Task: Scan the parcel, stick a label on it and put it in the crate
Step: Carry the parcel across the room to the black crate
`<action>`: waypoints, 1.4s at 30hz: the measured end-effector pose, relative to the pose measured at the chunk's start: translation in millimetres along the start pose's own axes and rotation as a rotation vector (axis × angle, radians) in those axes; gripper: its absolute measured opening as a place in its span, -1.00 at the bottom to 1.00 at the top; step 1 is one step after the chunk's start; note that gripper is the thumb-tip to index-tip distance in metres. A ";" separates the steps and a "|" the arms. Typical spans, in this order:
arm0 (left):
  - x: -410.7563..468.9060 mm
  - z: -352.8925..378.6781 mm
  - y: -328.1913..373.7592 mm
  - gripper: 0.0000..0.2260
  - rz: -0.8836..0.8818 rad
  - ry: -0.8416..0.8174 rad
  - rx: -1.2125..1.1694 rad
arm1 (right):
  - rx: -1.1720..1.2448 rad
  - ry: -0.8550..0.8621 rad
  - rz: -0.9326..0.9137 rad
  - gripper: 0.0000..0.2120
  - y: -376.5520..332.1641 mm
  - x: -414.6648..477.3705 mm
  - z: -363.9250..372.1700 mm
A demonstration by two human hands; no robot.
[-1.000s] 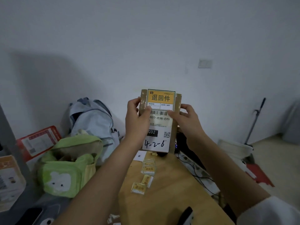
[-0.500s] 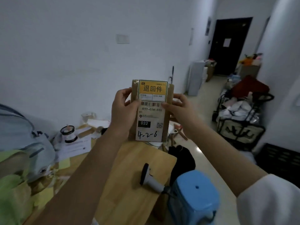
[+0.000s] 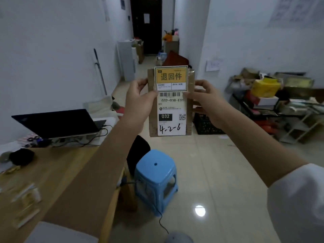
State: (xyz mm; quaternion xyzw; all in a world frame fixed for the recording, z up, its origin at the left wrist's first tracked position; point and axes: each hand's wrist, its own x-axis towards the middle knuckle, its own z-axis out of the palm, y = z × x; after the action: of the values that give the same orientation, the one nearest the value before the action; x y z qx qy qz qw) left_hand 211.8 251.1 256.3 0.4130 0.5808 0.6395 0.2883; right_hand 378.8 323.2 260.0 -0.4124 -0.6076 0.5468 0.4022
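Note:
I hold a flat brown parcel (image 3: 190, 109) upright at arm's length, in front of my chest. A white shipping label with a barcode and the handwriting "4-2-6" covers its lower face. A yellow label (image 3: 171, 78) sits on its top half. My left hand (image 3: 140, 100) grips the parcel's left edge, thumb on the front. My right hand (image 3: 206, 100) grips the right edge the same way. A black plastic crate (image 3: 206, 126) stands on the floor behind the parcel, partly hidden by it and by my right hand.
A wooden table (image 3: 57, 172) runs along the left with an open laptop (image 3: 57, 124), cables and loose labels. A blue stool (image 3: 156, 179) stands below my arms beside a black bag. Cluttered shelves and boxes (image 3: 273, 100) fill the right. A corridor leads to a dark door.
My view has swung to the right, from the wall and table toward the corridor and floor. Both hands keep the same grip on the parcel. The black crate has come into view.

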 end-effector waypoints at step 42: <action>112.1 290.9 -11.4 -0.36 0.120 -0.398 -0.009 | 0.003 0.097 -0.096 -0.54 24.2 127.2 -263.8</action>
State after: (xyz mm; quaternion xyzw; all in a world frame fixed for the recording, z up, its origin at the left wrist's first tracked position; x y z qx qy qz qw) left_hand 406.4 494.8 262.1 0.5639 0.4840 0.5637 0.3605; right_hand 585.4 532.1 261.3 -0.4082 -0.6058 0.5072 0.4573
